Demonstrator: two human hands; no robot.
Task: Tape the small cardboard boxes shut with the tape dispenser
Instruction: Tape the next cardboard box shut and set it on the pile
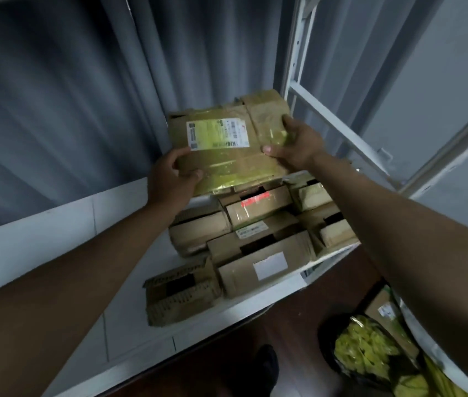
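White shelf (129,285) before grey curtain, piled with small boxes (258,253), both hands, left (169,181) and right (296,144), clamped on 1 taped box (227,144) above pile; likely stacking step, next needing steady set-down; no tape dispenser visible.
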